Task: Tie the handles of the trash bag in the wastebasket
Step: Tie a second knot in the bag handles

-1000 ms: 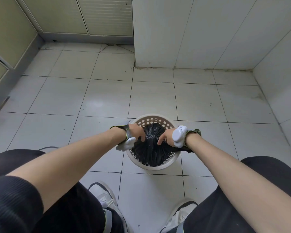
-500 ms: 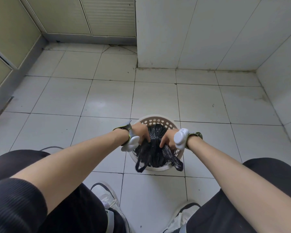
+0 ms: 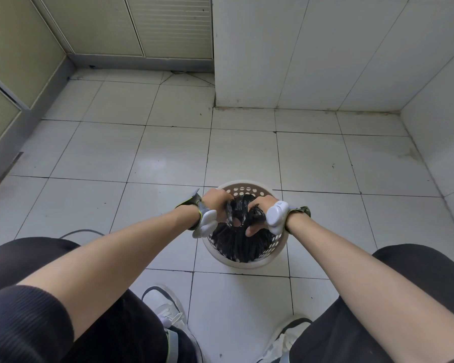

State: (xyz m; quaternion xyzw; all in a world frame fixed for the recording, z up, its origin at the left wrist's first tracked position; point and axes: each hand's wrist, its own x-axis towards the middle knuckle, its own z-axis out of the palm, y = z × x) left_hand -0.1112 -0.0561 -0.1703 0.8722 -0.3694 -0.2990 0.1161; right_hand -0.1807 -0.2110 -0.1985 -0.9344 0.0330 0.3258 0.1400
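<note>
Head view, trash bag [image 3: 243, 242]: black, glossy, creased plastic, sitting gathered inside the wastebasket.
Wastebasket [image 3: 247, 188]: pale round perforated plastic, standing on the tiled floor [image 3: 168, 153], at 6 o'clock of centre.
Handles [image 3: 237, 210]: bunching upward into twisted strands with a small loop showing.
Left hand [image 3: 216, 201]: clenching the 9 o'clock handle.
Right hand [image 3: 260, 214]: fisting around the 3 o'clock handle.

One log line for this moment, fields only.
left hand: gripping bag handle | right hand: gripping bag handle | trash bag: in wastebasket | knot: not finished
</note>
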